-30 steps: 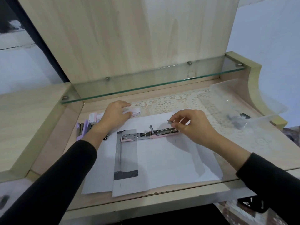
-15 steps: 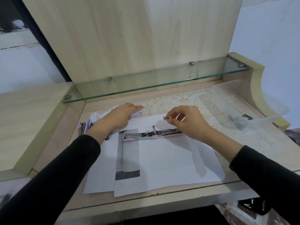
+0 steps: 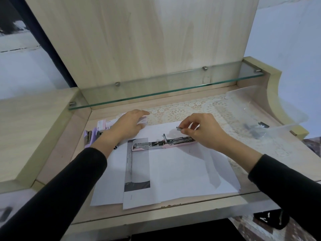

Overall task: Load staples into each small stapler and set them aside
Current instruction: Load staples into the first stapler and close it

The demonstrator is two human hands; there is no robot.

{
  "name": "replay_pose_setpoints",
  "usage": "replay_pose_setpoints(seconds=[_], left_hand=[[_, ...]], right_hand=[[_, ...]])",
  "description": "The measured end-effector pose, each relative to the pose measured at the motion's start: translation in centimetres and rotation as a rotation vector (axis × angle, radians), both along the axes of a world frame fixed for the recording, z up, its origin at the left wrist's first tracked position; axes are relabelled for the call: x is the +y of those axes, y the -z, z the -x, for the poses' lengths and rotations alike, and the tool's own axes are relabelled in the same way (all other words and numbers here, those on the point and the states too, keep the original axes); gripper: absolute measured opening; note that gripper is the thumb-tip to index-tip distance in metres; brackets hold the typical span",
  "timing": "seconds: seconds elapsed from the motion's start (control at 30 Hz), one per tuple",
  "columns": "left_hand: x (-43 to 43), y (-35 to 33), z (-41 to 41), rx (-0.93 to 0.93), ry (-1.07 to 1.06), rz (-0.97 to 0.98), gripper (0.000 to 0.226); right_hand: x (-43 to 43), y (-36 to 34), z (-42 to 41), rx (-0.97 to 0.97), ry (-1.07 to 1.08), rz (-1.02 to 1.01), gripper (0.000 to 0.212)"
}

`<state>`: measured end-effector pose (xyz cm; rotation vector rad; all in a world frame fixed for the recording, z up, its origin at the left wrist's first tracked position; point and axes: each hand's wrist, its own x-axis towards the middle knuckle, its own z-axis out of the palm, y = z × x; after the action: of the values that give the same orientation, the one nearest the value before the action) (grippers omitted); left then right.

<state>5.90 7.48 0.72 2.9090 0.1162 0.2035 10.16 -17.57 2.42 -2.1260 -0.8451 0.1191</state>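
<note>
A pink stapler (image 3: 156,145) lies opened out flat on white paper (image 3: 182,171), its metal staple channel facing up. My right hand (image 3: 203,131) hovers just above its right end and pinches a short strip of staples (image 3: 178,128) between thumb and fingers. My left hand (image 3: 128,124) lies flat with straight fingers over small white staple boxes (image 3: 104,123) at the back left. A purple stapler (image 3: 91,137) sits at the far left beside my left wrist.
A glass shelf (image 3: 165,89) runs across the back above the desk. A lace mat (image 3: 182,110) covers the back of the desk. A clear plastic bag (image 3: 257,117) with dark items lies at the right. The desk's front edge (image 3: 156,216) is close below the paper.
My left hand has slid further back and right over the staple boxes, fingers stretching out. My right hand has lifted the staple strip slightly up and left above the stapler.
</note>
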Motion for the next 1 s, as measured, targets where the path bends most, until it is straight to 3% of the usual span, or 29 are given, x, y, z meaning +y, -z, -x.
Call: replay_pose_setpoints(seconds=[0.17, 0.37, 0.6, 0.8, 1.0], left_hand=[[-4.6, -1.0, 3.8, -0.040, 0.004, 0.413, 0.029], [-8.2, 0.8, 6.2, -0.094, -0.069, 0.536, 0.043], [-9.3, 3.2, 5.6, -0.371, -0.116, 0.400, 0.019], [-9.1, 4.5, 5.6, -0.523, 0.008, 0.218, 0.030], [-9.1, 4.6, 5.6, -0.535, 0.020, 0.194, 0.033]], right_hand=[[-0.1, 0.2, 0.1, -0.031, -0.069, 0.129, 0.008], [0.3, 0.7, 0.1, -0.097, -0.089, 0.206, 0.012], [0.6, 0.8, -0.1, -0.115, -0.112, 0.212, 0.011], [0.4, 1.0, 0.4, -0.238, -0.165, 0.279, 0.016], [0.2, 1.6, 0.8, -0.293, -0.167, 0.223, 0.018]])
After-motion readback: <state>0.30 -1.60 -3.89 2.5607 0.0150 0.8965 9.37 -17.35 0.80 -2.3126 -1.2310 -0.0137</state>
